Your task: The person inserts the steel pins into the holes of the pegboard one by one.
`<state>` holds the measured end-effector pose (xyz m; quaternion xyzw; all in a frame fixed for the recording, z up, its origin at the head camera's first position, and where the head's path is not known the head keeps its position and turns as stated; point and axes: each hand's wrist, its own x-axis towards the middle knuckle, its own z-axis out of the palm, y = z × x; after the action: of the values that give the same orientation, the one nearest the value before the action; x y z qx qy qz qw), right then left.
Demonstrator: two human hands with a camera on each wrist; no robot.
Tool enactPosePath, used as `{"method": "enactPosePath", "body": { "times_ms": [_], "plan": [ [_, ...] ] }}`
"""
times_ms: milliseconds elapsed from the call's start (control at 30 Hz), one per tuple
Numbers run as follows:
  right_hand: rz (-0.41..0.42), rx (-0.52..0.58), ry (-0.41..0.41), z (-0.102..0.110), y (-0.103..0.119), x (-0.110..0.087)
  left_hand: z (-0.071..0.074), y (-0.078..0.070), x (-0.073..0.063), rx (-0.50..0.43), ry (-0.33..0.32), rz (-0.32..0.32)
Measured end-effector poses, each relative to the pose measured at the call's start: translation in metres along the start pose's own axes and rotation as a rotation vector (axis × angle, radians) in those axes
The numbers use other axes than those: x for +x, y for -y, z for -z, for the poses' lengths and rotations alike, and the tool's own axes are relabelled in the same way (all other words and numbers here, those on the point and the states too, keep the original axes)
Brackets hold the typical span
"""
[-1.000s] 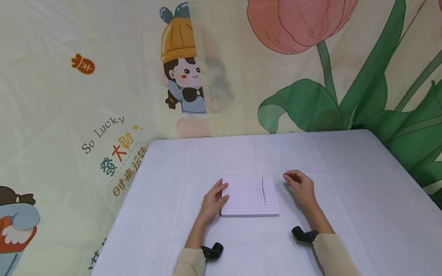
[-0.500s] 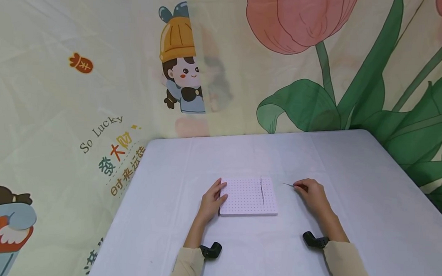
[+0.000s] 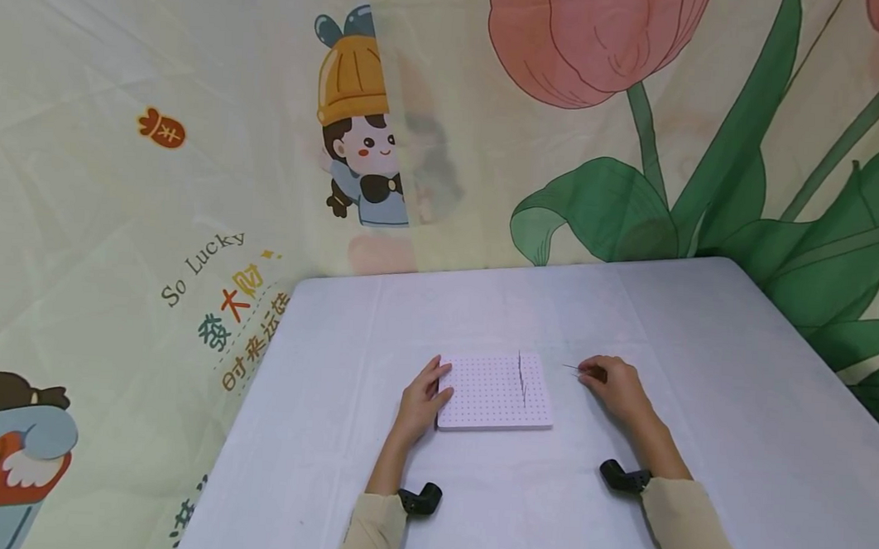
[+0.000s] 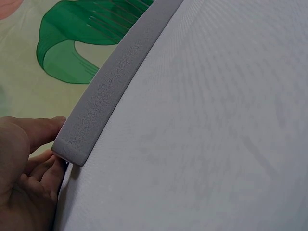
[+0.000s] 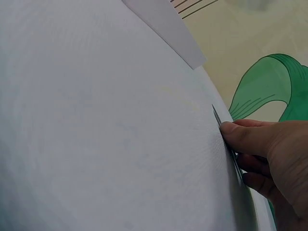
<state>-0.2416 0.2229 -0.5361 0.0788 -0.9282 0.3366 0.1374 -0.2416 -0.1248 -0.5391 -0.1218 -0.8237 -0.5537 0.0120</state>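
Note:
A white pegboard [image 3: 485, 397] with rows of small holes lies on the white table. My left hand [image 3: 421, 400] grips it at its left edge; the left wrist view has the fingers around the board's corner [image 4: 72, 147]. Several thin dark rods [image 3: 521, 374] stand in a row in the board's right part. To the right of the board, my right hand [image 3: 613, 385] pinches a thin, dark, needle-like rod [image 5: 215, 111] between thumb and fingers. Its pointed end sticks out leftward in the head view, apart from the board. The rest of it is partly hidden by the fingers.
The white-covered table [image 3: 422, 323] ends at the back against a printed cloth [image 3: 454, 143] with tulips and a cartoon figure. A black wrist camera sits on each forearm, the right one [image 3: 623, 476] low over the table.
My right hand has moved away from the board, rightward and slightly nearer, then a touch back left; the rod now shows beyond its fingertips. My left hand stays on the board.

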Motion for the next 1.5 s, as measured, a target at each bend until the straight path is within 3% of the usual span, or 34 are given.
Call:
{"method": "enactPosePath", "body": {
  "times_ms": [100,500,833,1267,1500],
  "plan": [
    [-0.010,0.001,0.005,0.001,0.001,0.001,-0.001,0.006,0.002,0.004,0.001,0.006],
    [-0.055,0.075,-0.068,-0.004,0.003,0.000,0.001,0.002,0.002,0.015,0.002,0.012],
    [-0.078,0.105,-0.072,-0.007,0.000,0.002,0.003,0.000,0.003,0.018,-0.004,0.018],
    [0.002,0.028,-0.060,-0.011,0.000,-0.001,0.000,0.003,0.003,0.009,-0.004,0.020],
    [0.028,0.139,-0.156,-0.015,0.004,0.003,-0.001,0.004,0.002,0.009,-0.004,0.014]
  ]
}}
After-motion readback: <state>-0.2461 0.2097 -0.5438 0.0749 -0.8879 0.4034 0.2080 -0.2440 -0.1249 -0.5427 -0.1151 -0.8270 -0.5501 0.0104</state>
